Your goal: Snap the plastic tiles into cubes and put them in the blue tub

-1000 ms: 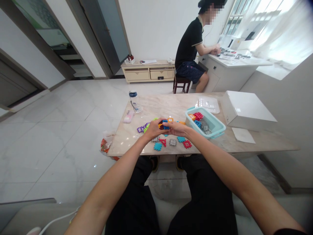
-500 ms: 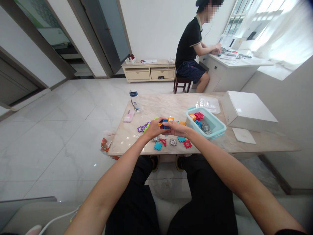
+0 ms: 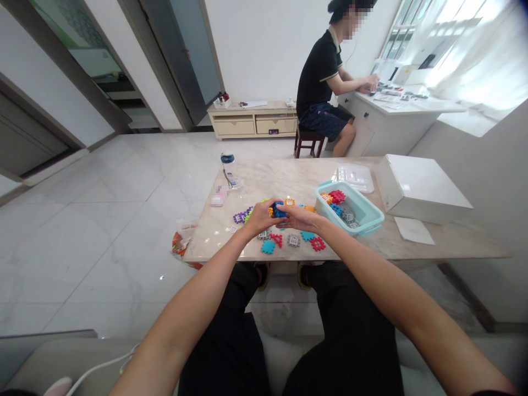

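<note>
Left hand (image 3: 260, 218) and right hand (image 3: 300, 218) both clamped on blue block cluster (image 3: 278, 209) above table's (image 3: 433, 250) near-middle; loose tiles (image 3: 293, 240) sit close to near edge, teal bin (image 3: 368, 213) just right, bare marble left. Fingers cover most of cluster, shape unclear

1. The cluster (image 3: 279, 210) you hold is blue with orange.
2. In front of you lie a teal tile (image 3: 267, 247), a red tile (image 3: 317, 243), a grey tile (image 3: 293, 240) and purple tiles (image 3: 239, 216).
3. Your bin (image 3: 371, 225) is pale teal, and the bin tiles (image 3: 337, 196) are red, blue, grey and orange.
4. The table (image 3: 289, 179) is beige marble, faintly veined.
5. The box (image 3: 416, 184) is white, and your trousers (image 3: 231, 341) are black.
</note>
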Tool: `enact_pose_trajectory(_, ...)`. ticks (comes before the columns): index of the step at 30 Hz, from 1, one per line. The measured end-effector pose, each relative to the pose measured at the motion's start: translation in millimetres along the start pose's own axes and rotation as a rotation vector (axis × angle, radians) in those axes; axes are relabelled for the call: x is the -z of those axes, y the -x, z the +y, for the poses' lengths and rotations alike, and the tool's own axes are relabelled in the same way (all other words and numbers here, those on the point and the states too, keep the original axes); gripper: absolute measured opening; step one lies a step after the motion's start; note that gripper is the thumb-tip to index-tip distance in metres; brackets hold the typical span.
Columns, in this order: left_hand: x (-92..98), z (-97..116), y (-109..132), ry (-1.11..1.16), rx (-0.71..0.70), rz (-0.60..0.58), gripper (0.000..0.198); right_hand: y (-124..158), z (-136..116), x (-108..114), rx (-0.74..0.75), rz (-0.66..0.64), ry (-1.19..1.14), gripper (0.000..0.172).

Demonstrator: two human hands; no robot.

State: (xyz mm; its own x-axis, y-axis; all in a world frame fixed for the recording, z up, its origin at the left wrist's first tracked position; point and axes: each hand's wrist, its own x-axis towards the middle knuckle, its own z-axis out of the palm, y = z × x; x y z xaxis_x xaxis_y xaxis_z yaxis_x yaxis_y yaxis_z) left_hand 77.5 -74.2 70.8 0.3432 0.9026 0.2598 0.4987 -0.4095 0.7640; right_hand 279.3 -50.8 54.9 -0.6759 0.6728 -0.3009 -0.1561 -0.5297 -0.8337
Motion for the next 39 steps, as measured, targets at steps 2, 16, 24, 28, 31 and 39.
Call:
enact_pose_trajectory(2,-0.1,1,1,-0.002,-0.004,-0.012,0.053,-1,1,2,-0.005,0.013,0.020,0.042)
enact_pose_trajectory(16,5.0,-10,3,0.554,0.287,-0.117,0.082,-3,-1,3,0.249,0.246,0.200,0.051)
enact_pose_trajectory(24,18.5,-8,10,0.927,0.643,-0.205,0.060,2,-4,-3,0.501,0.297,0.598,0.046)
enact_pose_trajectory(28,10.5,-10,8,1.029,0.656,-0.283,0.055,-1,-2,-8,0.562,0.278,0.680,0.049)
enact_pose_trajectory(31,7.3,-8,5,1.112,0.641,-0.232,0.045,2,-4,-12,0.582,0.273,0.736,0.053)
enact_pose_trajectory(39,1.8,-10,6,1.079,0.642,-0.162,0.036,7,-6,-12,0.614,0.279,0.913,0.050)
